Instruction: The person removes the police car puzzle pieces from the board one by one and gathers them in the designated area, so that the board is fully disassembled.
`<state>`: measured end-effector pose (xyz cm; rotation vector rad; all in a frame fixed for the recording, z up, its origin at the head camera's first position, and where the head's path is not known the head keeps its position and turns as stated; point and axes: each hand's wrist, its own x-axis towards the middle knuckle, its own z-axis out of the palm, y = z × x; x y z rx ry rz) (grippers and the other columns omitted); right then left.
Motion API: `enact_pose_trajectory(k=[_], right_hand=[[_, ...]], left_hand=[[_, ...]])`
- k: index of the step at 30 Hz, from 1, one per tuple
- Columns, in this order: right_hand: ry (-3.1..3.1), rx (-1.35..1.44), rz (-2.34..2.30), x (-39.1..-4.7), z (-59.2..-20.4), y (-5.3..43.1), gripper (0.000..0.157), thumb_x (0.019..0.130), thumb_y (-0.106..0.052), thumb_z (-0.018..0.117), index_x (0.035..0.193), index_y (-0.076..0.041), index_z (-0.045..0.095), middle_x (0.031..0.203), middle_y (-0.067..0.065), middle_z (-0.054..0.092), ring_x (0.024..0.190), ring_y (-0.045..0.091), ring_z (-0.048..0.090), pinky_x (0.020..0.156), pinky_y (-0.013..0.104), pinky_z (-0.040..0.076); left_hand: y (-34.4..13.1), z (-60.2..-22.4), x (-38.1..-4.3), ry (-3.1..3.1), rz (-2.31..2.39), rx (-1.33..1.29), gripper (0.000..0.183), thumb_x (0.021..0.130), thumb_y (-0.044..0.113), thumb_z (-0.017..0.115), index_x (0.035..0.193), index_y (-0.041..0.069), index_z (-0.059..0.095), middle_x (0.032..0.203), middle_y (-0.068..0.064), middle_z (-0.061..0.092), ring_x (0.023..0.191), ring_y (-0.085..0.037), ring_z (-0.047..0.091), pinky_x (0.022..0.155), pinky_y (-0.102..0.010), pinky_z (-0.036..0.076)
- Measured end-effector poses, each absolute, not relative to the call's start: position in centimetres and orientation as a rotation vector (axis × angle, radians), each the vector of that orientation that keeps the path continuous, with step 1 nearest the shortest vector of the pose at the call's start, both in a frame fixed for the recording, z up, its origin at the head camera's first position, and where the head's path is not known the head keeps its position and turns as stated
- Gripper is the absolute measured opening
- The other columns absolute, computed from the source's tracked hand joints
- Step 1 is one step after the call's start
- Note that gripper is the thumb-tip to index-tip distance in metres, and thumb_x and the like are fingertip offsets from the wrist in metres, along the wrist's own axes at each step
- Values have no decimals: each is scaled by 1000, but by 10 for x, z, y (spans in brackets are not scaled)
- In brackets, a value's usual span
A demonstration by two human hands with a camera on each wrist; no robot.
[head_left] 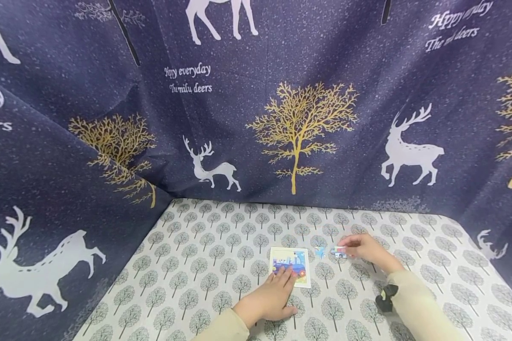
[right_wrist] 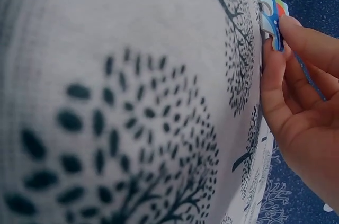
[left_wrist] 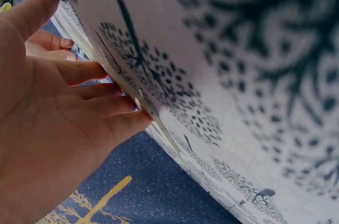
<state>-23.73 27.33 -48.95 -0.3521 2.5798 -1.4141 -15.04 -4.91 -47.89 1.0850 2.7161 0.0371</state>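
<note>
A small jigsaw puzzle in a white frame (head_left: 290, 248) lies on the table; its picture shows a blue cartoon vehicle. My left hand (head_left: 274, 293) rests its extended fingertips on the puzzle's lower left. The left wrist view shows that hand (left_wrist: 63, 97) from the palm side, its fingertips at the thin board edge. To the right, my right hand (head_left: 367, 248) pinches a colourful puzzle piece (head_left: 338, 252) between thumb and fingers, close to the cloth. The right wrist view shows this piece (right_wrist: 269, 15) edge-on. Between it and the frame lies a loose light-blue puzzle piece (head_left: 320, 252).
A white tablecloth (head_left: 183, 274) printed with grey trees covers the table. Behind and at the left hangs a dark blue curtain (head_left: 239, 109) with deer and golden trees. A small black object (head_left: 386, 298) sits at the right sleeve.
</note>
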Motion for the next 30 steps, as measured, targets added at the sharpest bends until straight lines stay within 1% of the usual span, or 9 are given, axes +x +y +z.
enact_pose_trajectory(k=[5,10,14,23,30], right_hand=[[2642,-364,-1385,-238,-490,272,20,83,-4,69,102,3,70,111,24,65,84,18,64,70,27,55],[2709,-400,-1314,-238,-490,271,18,81,-3,71,99,0,72,110,22,66,91,24,64,72,25,53],[2725,-433,-1294,-238,-489,271,17,80,-2,71,97,1,73,107,21,67,89,25,64,72,23,53],[2719,-480,-1295,-242,-493,270,11,81,-7,75,91,-4,75,99,13,69,83,16,63,69,22,54],[2720,-505,-1298,-241,-493,270,12,80,-4,74,92,-1,74,97,14,69,81,16,62,68,22,53]], left_hand=[[-49,-479,-150,2723,31,1084,82,92,53,54,152,4,25,158,-14,19,144,-31,20,114,-44,28],[-49,-477,-149,2718,30,1088,81,93,52,53,151,4,26,158,-14,19,144,-31,21,114,-44,28],[-49,-477,-149,2710,36,1083,80,93,52,53,151,4,26,158,-14,19,145,-31,20,114,-44,27],[-49,-477,-150,2708,27,1079,81,93,53,52,152,4,25,158,-14,19,145,-30,20,114,-44,27],[-49,-478,-149,2715,13,1090,80,93,53,52,151,4,27,158,-14,20,144,-30,21,114,-44,28]])
